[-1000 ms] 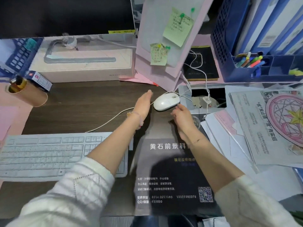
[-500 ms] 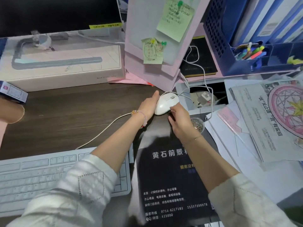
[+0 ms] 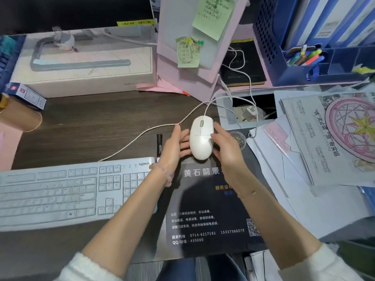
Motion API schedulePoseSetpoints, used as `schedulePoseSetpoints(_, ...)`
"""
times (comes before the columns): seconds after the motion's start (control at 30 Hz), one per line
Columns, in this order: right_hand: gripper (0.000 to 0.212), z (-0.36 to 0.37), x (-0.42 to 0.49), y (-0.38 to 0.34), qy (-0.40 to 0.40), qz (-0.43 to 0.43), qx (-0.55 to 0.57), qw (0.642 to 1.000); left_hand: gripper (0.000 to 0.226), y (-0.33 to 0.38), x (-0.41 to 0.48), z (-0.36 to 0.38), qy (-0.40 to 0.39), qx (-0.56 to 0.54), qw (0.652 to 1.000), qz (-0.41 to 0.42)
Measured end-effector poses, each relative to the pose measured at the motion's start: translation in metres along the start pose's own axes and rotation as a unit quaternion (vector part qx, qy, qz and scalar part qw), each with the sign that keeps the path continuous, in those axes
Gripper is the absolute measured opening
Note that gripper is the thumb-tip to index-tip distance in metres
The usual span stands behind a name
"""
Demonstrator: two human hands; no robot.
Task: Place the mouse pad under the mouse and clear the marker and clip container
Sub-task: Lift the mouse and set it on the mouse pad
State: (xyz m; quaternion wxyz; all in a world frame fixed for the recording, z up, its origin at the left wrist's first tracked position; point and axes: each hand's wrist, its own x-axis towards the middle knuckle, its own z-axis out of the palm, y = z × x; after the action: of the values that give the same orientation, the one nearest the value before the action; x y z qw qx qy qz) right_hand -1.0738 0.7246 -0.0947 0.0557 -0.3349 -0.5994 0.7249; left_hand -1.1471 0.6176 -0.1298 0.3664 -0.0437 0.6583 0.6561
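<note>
Status: white wired mouse (image 3: 201,141) sits at the far edge of the dark printed mouse pad (image 3: 211,209), flanked by both hands. Left hand (image 3: 175,147) is open, fingers against the mouse's left side; right hand (image 3: 225,148) is open too, fingertips touching its right flank. Neither hand is closed round it; looks like a light two-sided steadying hold. Cannot tell whether the mouse's front end is fully on the pad or overhangs onto the dark wood worktop (image 3: 91,126).

Remaining items: black marker (image 3: 159,146) lies on the worktop just left of the left hand, near the corner of the white keyboard (image 3: 60,193). Round clip container (image 3: 238,138), clear w/ metal clips inside, sits just right of the right hand at the pad's far right corner, partly hidden by the fingers. Neither cleared yet.

Risks, as judged:
- Clip container is close to the right hand; a sideways sweep could tip it and scatter clips over the pad and paper stack (image 3: 304,159)
- Mouse cable (image 3: 142,134) runs slack across the worktop, ending near the marker; pulling the mouse nearer may drag the cable and roll the marker
- Pad's near edge overhangs the worktop; wrist pressure could shift it out from under the mouse
</note>
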Motion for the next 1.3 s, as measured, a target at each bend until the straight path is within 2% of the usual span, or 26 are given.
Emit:
schedulePoseSetpoints(0.13,0.028,-0.018,-0.038,0.032,-0.037,0.031,-0.03,0.998,0.062,-0.03,-0.045,0.006,0.002,0.016,0.999,-0.05)
schedulePoseSetpoints(0.2,0.032,-0.027,-0.051,0.049,-0.066,0.029,-0.05,0.996,0.062,-0.042,-0.062,0.011,0.006,0.011,0.997,-0.074)
schedulePoseSetpoints(0.4,0.032,-0.053,-0.079,0.076,-0.084,0.055,-0.04,0.994,0.06,-0.076,-0.094,0.028,0.025,0.002,0.994,-0.106)
schedulePoseSetpoints(0.8,0.037,-0.072,-0.1,0.098,-0.067,0.113,-0.071,0.989,0.046,-0.103,-0.121,0.042,0.079,-0.002,0.994,-0.069)
schedulePoseSetpoints(1.07,0.046,-0.073,-0.1,0.098,-0.103,0.119,-0.122,0.98,0.052,-0.102,-0.124,0.043,0.081,-0.019,0.994,-0.074)
schedulePoseSetpoints(1.3,0.044,-0.072,-0.097,0.099,-0.092,0.125,-0.138,0.978,0.046,-0.103,-0.124,0.04,0.075,-0.034,0.994,-0.069)
